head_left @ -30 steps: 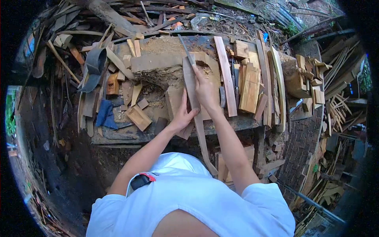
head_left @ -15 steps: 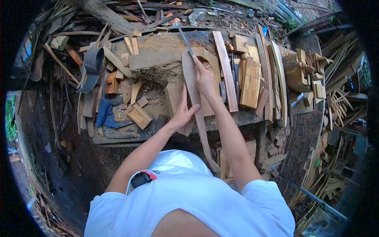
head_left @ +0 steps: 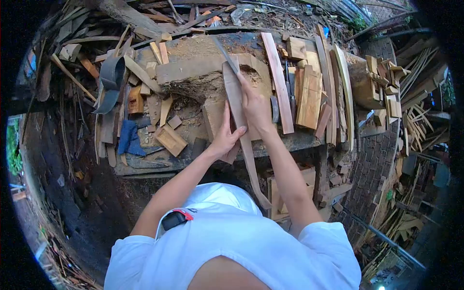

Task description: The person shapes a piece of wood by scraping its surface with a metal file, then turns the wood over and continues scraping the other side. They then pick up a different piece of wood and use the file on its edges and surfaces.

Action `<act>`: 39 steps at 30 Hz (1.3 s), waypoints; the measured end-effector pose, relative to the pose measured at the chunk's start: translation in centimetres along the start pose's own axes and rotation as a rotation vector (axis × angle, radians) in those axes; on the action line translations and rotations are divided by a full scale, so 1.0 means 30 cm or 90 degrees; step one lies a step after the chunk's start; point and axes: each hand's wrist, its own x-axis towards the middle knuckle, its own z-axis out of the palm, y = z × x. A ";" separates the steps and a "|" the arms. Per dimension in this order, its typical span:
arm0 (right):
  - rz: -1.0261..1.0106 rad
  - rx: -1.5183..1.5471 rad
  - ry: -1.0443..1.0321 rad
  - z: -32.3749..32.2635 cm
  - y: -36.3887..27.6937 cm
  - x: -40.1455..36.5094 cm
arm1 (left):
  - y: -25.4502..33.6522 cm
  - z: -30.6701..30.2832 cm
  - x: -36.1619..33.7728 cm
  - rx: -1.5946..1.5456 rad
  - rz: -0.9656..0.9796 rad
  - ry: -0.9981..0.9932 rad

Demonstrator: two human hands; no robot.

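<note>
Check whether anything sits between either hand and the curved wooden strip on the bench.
Nothing visible does. The left hand grips the curved wooden strip directly. The right hand rests on it higher up, holding a slim metal tool against the wood.

Pale tan wood strip (head_left: 235,96) — blue cloth (head_left: 129,137) and white shirt (head_left: 232,246) nearby.

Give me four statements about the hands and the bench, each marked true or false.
1. The right hand grips a file. True.
2. The left hand holds the blue cloth. False: it rests against the wooden strip; the blue cloth lies apart, further left.
3. The wooden strip hangs past the workbench edge nearest the person. True.
4. The wooden strip is perfectly straight. False: it curves along its length.
</note>
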 end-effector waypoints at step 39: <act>-0.050 0.102 -0.066 -0.065 -0.037 -0.178 | -0.062 -0.005 0.011 -0.103 0.047 -0.012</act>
